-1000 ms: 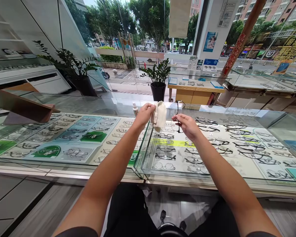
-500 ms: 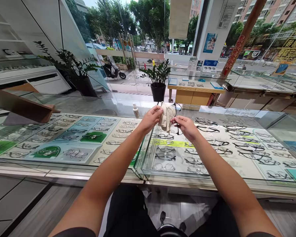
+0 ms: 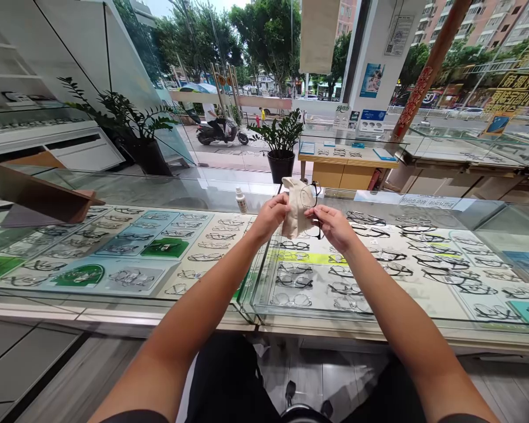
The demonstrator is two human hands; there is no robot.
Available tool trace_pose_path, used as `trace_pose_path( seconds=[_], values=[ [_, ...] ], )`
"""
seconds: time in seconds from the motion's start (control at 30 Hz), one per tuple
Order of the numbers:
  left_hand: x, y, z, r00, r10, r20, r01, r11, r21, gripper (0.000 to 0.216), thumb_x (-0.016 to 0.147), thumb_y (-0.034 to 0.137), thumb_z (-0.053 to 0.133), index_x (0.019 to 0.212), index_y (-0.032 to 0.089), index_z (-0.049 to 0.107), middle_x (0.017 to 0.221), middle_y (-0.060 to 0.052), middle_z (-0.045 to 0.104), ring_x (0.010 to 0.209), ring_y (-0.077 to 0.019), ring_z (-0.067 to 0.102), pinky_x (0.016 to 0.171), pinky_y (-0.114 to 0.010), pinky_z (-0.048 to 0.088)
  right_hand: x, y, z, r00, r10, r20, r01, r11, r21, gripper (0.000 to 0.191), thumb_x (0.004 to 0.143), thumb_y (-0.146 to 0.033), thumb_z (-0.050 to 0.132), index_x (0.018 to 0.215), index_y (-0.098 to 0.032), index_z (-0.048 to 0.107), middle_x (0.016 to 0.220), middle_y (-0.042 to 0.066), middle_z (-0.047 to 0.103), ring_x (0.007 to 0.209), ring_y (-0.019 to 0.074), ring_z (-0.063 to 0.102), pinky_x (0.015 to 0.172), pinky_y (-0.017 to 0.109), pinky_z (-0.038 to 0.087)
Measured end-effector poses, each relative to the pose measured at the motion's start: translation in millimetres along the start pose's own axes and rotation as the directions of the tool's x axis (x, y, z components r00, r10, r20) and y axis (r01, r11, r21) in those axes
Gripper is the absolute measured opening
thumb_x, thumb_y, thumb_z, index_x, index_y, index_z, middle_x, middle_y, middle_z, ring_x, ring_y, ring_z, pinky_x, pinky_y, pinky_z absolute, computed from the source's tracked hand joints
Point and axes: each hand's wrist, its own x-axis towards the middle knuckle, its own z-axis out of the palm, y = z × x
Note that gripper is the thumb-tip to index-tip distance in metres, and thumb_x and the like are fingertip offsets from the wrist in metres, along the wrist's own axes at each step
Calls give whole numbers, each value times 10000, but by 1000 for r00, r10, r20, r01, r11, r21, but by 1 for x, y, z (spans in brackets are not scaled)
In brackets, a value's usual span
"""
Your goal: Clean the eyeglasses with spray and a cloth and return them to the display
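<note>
Above the glass counter, my left hand [image 3: 272,216] pinches a beige cloth [image 3: 294,217] that hangs down in loose folds. My right hand [image 3: 332,224] grips a pair of dark-framed eyeglasses [image 3: 316,189], its fingers closed near the middle of the frame. The glasses stand roughly on end, one lens up and one temple showing below the fingers. Part of the cloth lies behind or against the lenses; the exact contact is hard to make out. A small white spray bottle [image 3: 241,201] stands on the counter left of my left hand.
Beneath my hands runs a glass display case [image 3: 264,311] with rows of eyeglasses [image 3: 294,282] inside. A brown slanted stand [image 3: 39,194] rests at the left. Beyond the counter are a potted plant [image 3: 282,147] and a wooden display table [image 3: 348,161].
The cloth has been spread wider and hangs flatter beside the glasses. Both hands keep their holds with little movement. Outside, a person on a scooter has come further into view.
</note>
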Motion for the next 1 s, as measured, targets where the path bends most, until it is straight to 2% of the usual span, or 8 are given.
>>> trace_pose_path(
  seconds=[0.17,0.33,0.53,0.63,0.73,0.83,0.93,1.0],
  values=[
    [0,1,6,995,-20,-102,8,994,-113,305,881,441,770,911,223,560,744,32,531,625,-117,490,598,-245,430,-1,1,3,1000,0,11,0,1000,-2,461,674,-663,963,839,-252,836,1018,52,821,968,215,661,878,353,491],
    [5,-3,8,988,-12,-153,-12,987,-158,482,844,551,855,1111,250,590,931,-6,704,841,-177,681,771,-290,547,-1,2,6,1000,28,-1,-28,1000,7,441,679,-631,969,843,-248,822,1035,53,814,999,214,671,882,347,481],
    [2,-7,12,973,179,-144,-160,978,134,330,779,383,824,1029,211,694,1058,-61,757,1031,-228,698,925,-326,553,2,5,7,1000,23,-13,-22,998,63,448,661,-625,978,825,-250,796,1030,52,811,976,209,678,851,335,497],
    [3,-11,12,975,182,-131,-167,979,117,296,856,475,714,950,194,706,998,-78,754,977,-238,711,886,-343,564,1,5,9,1000,29,5,-29,998,57,446,662,-627,977,829,-254,799,1037,50,809,973,207,676,848,333,489],
    [9,-14,12,963,129,-235,-126,992,28,464,946,649,628,828,200,642,836,-56,701,822,-194,699,796,-317,568,0,4,12,1000,25,12,-25,1000,16,460,669,-650,968,839,-251,815,1038,48,803,981,204,662,862,334,472],
    [13,-14,12,952,103,-289,-113,993,-18,507,910,694,729,831,214,587,742,-1,643,685,-139,636,676,-262,522,-1,3,16,1000,12,15,-12,1000,-2,482,660,-679,967,817,-251,812,1012,41,799,983,207,652,880,340,466],
    [13,-11,15,954,101,-282,-132,987,-94,521,832,623,877,939,246,533,716,66,611,579,-90,554,568,-217,438,0,5,19,1000,12,26,-12,1000,-2,493,660,-689,966,815,-251,802,981,35,792,961,205,647,891,346,469],
    [12,-9,17,964,79,-255,-119,982,-144,598,768,593,945,1028,263,520,750,79,642,572,-82,558,558,-211,435,0,6,19,999,7,34,-7,1000,1,495,669,-689,964,822,-247,802,956,28,780,942,198,640,895,342,470]
  ],
)
